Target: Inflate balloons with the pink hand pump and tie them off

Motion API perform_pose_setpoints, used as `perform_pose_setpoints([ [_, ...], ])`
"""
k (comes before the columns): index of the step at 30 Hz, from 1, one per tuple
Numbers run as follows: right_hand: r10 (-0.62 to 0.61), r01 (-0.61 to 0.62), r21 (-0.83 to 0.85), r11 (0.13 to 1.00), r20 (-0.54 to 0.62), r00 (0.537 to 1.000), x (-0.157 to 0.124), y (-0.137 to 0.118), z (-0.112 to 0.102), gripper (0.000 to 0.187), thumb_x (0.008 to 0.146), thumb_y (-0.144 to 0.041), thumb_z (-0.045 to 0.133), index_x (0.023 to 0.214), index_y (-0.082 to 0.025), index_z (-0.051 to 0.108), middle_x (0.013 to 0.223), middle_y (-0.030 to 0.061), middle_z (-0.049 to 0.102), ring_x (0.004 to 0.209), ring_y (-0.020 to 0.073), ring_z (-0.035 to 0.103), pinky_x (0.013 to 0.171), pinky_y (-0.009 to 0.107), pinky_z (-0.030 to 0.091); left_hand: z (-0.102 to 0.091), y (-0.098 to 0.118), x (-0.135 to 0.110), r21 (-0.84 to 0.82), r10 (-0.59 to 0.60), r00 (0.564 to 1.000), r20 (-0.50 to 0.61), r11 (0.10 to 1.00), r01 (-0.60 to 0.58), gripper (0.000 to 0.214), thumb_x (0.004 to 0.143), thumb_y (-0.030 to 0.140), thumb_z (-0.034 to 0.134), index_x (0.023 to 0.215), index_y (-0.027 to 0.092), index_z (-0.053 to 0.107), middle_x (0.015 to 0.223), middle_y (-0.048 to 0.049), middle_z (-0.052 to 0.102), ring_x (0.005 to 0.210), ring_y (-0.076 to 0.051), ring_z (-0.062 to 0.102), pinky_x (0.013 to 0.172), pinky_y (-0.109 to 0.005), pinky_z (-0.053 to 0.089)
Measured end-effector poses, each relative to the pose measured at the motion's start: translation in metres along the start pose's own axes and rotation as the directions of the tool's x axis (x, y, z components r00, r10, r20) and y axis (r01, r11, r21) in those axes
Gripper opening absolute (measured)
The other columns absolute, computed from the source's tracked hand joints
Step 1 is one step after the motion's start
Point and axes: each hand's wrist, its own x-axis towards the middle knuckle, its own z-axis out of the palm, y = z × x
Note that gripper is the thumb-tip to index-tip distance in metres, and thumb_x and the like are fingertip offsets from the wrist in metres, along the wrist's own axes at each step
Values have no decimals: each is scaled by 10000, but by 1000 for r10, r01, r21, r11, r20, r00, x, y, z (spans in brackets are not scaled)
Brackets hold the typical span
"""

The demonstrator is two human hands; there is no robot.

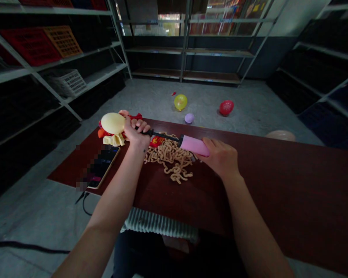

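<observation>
My left hand (135,131) is closed around the black end of a balloon pump, with a partly inflated pale yellow balloon (113,123) sticking out on its left side. Its fingers hide the balloon's neck. A thin black rod runs from this hand into the pump's pink barrel (195,145). Wrapped round the barrel's other end is my right hand (222,155). The pump is held over a pile of tan, cord-like uninflated balloons (174,158), with a red and yellow printed piece (157,141) among them.
A phone (103,167) lies on the dark red table (258,185) at left, near limp coloured balloons (114,139). On the floor beyond are yellow (180,102), red (226,107) and purple (189,118) balloons. Shelves with crates (62,41) stand around.
</observation>
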Motion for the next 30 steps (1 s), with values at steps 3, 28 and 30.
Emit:
perform_pose_setpoints([
  [3,-10,11,-17,1000,28,1000,0,0,-1,447,844,-487,633,1182,-195,610,936,86,696,774,219,594,650,317,305,0,-7,-2,41,20,997,-73,999,-18,526,992,364,481,569,188,224,466,70,283,320,-29,224,349,-185,200],
  [28,3,-3,97,995,-4,1000,6,-22,6,509,864,-539,603,1242,-197,588,1028,94,731,859,232,641,715,327,349,6,-35,-23,33,-94,991,-94,995,98,463,1001,256,391,566,188,248,457,69,246,317,-54,224,362,-200,205],
  [30,10,-9,87,996,-12,1000,5,-16,7,520,862,-511,618,1265,-185,577,1054,104,726,887,241,632,733,334,349,3,-31,-17,16,-69,993,-98,997,71,463,1000,239,368,554,191,254,452,65,249,311,-59,224,356,-206,202],
])
